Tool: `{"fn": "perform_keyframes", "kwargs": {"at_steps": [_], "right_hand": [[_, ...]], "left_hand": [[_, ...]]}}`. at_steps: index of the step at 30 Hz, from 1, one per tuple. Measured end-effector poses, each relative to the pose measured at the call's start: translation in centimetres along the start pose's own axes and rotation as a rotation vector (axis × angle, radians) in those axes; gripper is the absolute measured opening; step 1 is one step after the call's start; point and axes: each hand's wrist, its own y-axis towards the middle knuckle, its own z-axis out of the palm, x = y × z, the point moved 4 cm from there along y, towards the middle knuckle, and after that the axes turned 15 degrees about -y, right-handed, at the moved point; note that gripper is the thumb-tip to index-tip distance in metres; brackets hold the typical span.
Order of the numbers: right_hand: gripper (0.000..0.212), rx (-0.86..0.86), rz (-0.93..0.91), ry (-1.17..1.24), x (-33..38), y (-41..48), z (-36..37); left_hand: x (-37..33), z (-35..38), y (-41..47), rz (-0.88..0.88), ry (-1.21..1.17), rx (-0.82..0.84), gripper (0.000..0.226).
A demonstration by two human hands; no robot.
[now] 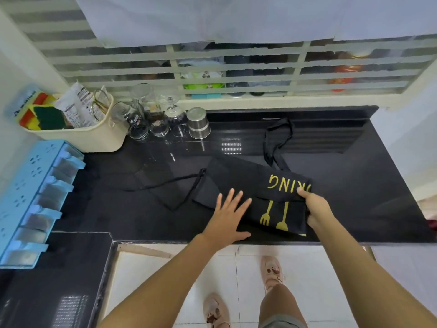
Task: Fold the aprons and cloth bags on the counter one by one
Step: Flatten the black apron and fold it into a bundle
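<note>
A black apron [264, 185] with yellow letters and fork prints lies on the black counter [354, 197], partly folded, its neck strap [279, 140] trailing toward the back. My left hand [230, 213] presses flat on the apron's left part with fingers spread. My right hand [315, 208] grips the apron's right edge, thumb on top by the lettering. More black cloth [165, 185] with thin ties lies to the left of the apron, hard to make out against the dark counter.
At the counter's back left stand several upturned glasses [151, 119], a steel cup [198, 123] and a cream basket [78, 131] of sponges and packets. A blue drawer rack [33, 197] sits at the left. The counter's front edge is just below my hands.
</note>
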Motion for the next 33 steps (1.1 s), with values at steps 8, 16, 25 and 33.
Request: {"fn": "perform_keyframes", "kwargs": {"at_steps": [8,16,25,33], "right_hand": [[0.007,0.26,0.128,0.092,-6.1,-7.5,-0.5],[0.024,0.235,-0.401,-1.351,-5.1,-11.9,-1.8],[0.11,0.323,-1.174,-1.976,-6.6,-7.1,0.6],[0.067,0.088,-1.197,-1.744,-4.8,-5.9,0.3]], "left_hand": [[-1.9,1.9,0.1,0.051,0.112,0.048,0.069],[1.3,3.2,-3.7,0.181,0.219,0.121,0.076],[3.1,2.7,-5.5,0.164,0.169,0.193,0.075],[3.0,1.7,-5.5,0.202,0.031,0.176,0.064]]}}
